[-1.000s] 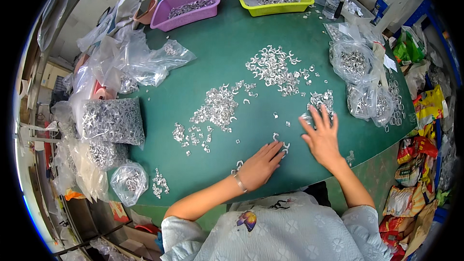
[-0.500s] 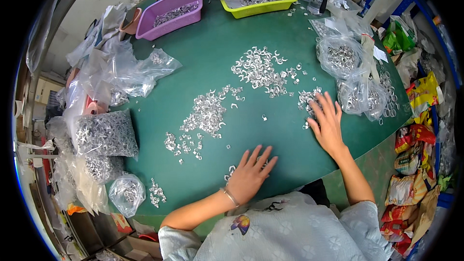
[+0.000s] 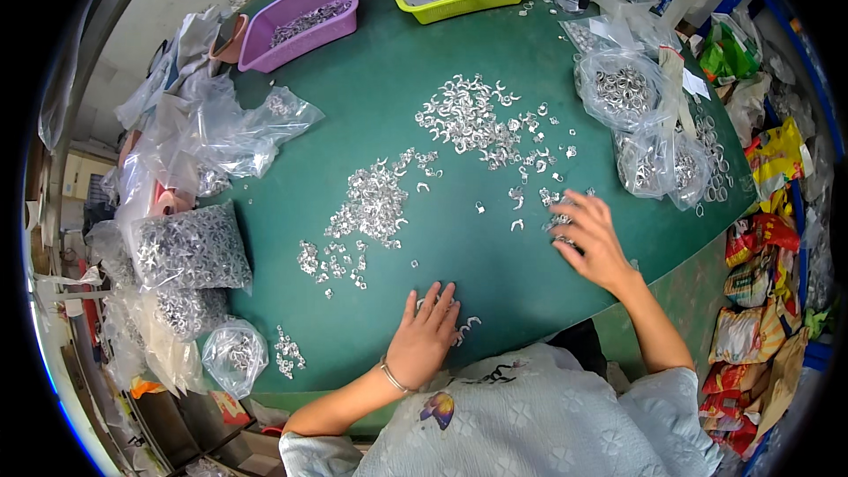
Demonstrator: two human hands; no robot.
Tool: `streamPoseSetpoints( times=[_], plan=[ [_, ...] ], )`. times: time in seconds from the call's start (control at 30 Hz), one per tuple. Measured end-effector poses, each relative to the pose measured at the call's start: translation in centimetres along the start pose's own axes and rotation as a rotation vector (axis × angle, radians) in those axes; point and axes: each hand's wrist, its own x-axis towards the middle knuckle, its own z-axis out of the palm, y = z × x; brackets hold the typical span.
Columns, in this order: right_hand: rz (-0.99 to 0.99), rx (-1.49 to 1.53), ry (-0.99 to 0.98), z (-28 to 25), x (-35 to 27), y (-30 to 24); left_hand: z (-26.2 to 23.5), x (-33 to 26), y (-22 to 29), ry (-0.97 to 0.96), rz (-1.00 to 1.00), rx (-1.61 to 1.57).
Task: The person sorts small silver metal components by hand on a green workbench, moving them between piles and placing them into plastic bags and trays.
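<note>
My left hand (image 3: 422, 334) lies flat near the table's front edge, fingers stretched out. It covers some small silvery metal pieces, and a few curved metal pieces (image 3: 466, 327) show beside its right side. On the right, my right hand (image 3: 590, 243) is over a small cluster of metal pieces (image 3: 559, 220), its fingers bent but apart. What lies under its palm is hidden. A few loose pieces lie just left of it. Left of centre is a heap of small metal pieces (image 3: 367, 203). Farther back spreads a heap of crescent-shaped metal pieces (image 3: 464, 115).
A purple basket (image 3: 256, 57) and a yellow-green basket (image 3: 442, 11) stand at the back of the green table (image 3: 495, 274). Filled clear bags line the left (image 3: 190, 247) and right (image 3: 623, 93) edges. A small clear bag (image 3: 234, 358) sits at the front left, beside scattered pieces.
My left hand has slid left, leaving curved pieces visible on its right. My right hand has shifted slightly down and left, fingers more bent; pieces near it lie more spread out.
</note>
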Motion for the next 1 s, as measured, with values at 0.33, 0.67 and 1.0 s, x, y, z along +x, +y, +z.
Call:
streamPoseSetpoints(
  times=[0.33, 0.67, 1.0],
  plan=[
    [0.256, -0.256, 0.082, 1.3, 2.6, -2.0, 1.0, 12.0, 0.5, 0.262, 0.199, -0.100],
    [0.332, -0.161, 0.204, 1.5, 3.2, 0.6, 0.5, 9.9, 0.8, 0.173, 0.254, -0.265],
    [0.363, -0.278, -0.084, -0.8, 1.4, -0.1, 1.0, 5.0, -0.5, 0.035, 0.309, -0.184]
  ],
)
